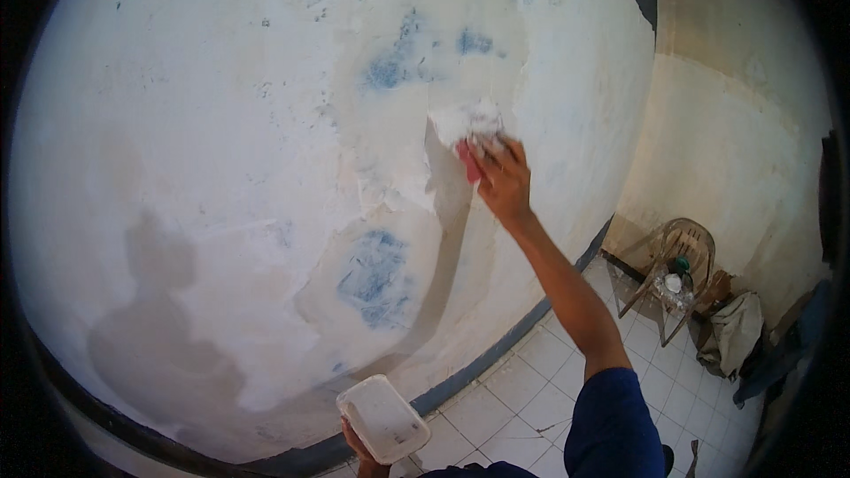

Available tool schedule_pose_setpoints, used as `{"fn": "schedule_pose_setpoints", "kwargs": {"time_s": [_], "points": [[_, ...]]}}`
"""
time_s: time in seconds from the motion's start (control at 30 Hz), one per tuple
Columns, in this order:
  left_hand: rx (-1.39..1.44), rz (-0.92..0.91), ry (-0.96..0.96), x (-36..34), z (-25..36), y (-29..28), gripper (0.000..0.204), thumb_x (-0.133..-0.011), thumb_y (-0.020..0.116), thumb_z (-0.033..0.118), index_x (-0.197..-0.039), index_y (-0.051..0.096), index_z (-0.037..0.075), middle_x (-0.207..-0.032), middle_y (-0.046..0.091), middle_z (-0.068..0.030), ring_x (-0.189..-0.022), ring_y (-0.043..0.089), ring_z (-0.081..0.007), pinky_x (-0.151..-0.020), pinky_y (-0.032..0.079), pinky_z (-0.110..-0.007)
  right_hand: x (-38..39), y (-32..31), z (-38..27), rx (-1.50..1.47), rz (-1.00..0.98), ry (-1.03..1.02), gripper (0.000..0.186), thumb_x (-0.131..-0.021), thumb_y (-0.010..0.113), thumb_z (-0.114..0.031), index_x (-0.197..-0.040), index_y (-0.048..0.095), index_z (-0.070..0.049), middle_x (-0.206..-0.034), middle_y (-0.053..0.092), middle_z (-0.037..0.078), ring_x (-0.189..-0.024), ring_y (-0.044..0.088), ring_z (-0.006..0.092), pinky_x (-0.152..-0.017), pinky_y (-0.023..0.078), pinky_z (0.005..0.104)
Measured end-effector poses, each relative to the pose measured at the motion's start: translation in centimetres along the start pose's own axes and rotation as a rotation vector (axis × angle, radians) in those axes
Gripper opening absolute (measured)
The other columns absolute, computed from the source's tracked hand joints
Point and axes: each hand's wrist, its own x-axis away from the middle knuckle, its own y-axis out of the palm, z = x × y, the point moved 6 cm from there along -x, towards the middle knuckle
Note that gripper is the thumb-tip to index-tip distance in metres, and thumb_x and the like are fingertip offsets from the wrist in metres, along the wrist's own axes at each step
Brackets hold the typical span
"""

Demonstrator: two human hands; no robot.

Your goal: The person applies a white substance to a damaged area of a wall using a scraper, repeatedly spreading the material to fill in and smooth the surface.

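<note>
Right hand gripped a red pad against the wall, by a white smear; left hand clasped a white tub below. Likely risks: uneven pressure leaving ridges; a loosened grasp dropping the tub. Counted: two hands, one pad, one tub, one smear, three main blue patches, one chair.

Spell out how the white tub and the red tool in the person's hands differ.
Colour: the white tub is whitish, the red tool red. Visibility: the tub's open inside shows, while the right hand hides much of the tool. Place: the left hand holds the tub low in the picture; the tool is higher, up at the wall. Shared: each is held in one hand.
</note>
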Motion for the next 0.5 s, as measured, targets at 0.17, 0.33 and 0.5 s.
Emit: {"fn": "schedule_pose_setpoints", "kwargs": {"time_s": [0.17, 0.33, 0.5], "points": [[0.002, -0.059, -0.017, -0.3, 0.4, 1.3, 0.077, -0.091, 0.041, 0.068, -0.151, 0.037, 0.02, -0.15, 0.043, -0.0098, -0.133, 0.044, -0.0358, -0.107, 0.038, -0.06, 5.0, -1.9, -1.2, -0.053, -0.07, 0.007, 0.046, -0.065, 0.066, 0.007, -0.11, 0.072, -0.004, -0.115, 0.068, 0.01, -0.104, 0.059, 0.0333, -0.089, 0.051, 0.0421], [0.014, -0.163, -0.036, -0.3, 0.9, 2.9, 0.075, -0.09, 0.04, 0.068, -0.147, 0.042, 0.019, -0.143, 0.049, -0.0103, -0.126, 0.051, -0.0377, -0.101, 0.044, -0.06, -0.4, -2.5, -0.5, 0.001, 0.113, -0.022, 0.045, -0.065, 0.066, 0.007, -0.109, 0.072, -0.004, -0.111, 0.069, 0.008, -0.104, 0.059, 0.0304, -0.088, 0.051, 0.0396], [0.025, -0.221, -0.056, 0.2, 0.7, 3.3, 0.074, -0.09, 0.04, 0.067, -0.144, 0.045, 0.018, -0.139, 0.053, -0.0105, -0.121, 0.055, -0.0388, -0.097, 0.048, -0.061, -5.1, -1.0, -1.2, 0.025, 0.095, -0.007, 0.047, -0.066, 0.065, 0.008, -0.111, 0.071, -0.007, -0.112, 0.068, 0.007, -0.106, 0.059, 0.0306, -0.089, 0.052, 0.0387]]}}
